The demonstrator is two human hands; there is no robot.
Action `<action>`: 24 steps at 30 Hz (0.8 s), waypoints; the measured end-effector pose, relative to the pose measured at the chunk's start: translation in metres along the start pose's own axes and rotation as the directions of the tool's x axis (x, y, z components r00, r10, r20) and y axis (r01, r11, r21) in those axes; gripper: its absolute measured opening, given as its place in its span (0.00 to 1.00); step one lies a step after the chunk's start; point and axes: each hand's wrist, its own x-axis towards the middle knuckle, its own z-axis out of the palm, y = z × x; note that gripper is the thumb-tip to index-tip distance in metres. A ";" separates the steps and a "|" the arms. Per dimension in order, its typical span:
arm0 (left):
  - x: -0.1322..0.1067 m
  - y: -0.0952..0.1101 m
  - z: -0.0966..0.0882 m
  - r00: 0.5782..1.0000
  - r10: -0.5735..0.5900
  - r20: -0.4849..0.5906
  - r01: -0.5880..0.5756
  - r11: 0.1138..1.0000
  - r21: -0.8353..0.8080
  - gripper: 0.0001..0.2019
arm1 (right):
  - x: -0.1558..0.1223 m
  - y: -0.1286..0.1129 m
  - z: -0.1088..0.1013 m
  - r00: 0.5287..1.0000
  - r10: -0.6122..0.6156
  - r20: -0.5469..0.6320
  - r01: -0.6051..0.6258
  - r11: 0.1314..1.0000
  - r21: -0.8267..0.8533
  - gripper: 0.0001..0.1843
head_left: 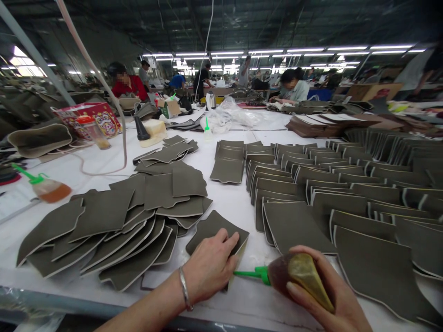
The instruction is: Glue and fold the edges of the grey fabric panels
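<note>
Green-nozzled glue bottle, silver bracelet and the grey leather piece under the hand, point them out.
green-nozzled glue bottle [304, 274], head view, amber body
silver bracelet [185, 288], head view, band on wrist
grey leather piece [207, 228], head view, bare upper face

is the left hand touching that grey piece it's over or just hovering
Touching. The head view shows the left hand pressed flat on the dark grey cut fabric piece, fingers spread over its near edge with no gap showing.

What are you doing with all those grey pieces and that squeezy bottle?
The left hand presses flat on one grey piece lying on the white table. The right hand holds a glue bottle, its green nozzle pointing at that piece's edge. A loose pile of pieces lies to the left, neat rows to the right. Other people work at the far end.
</note>
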 end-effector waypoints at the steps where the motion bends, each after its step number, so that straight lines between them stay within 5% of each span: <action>1: 0.001 0.000 0.000 1.000 -0.001 0.002 0.001 1.000 0.002 0.23 | 0.003 0.000 -0.001 0.999 -0.021 -0.030 0.020 0.999 -0.033 0.21; 7: 0.005 0.001 -0.002 1.000 -0.004 0.018 0.004 1.000 -0.002 0.23 | 0.015 0.002 -0.006 0.984 -0.090 -0.154 0.069 0.988 -0.141 0.24; 14: 0.006 -0.001 -0.004 1.000 -0.005 0.018 0.005 1.000 -0.013 0.26 | 0.008 0.003 -0.003 0.997 -0.057 -0.042 0.054 0.996 -0.070 0.21; 19: 0.006 -0.001 -0.003 1.000 -0.004 0.018 0.004 1.000 -0.024 0.25 | 0.013 0.003 -0.007 0.991 -0.039 -0.125 0.025 0.994 -0.105 0.23; 24: 0.007 0.000 -0.004 1.000 -0.004 0.022 0.004 1.000 -0.016 0.26 | 0.010 0.007 -0.008 0.994 -0.096 -0.050 0.091 0.992 -0.089 0.21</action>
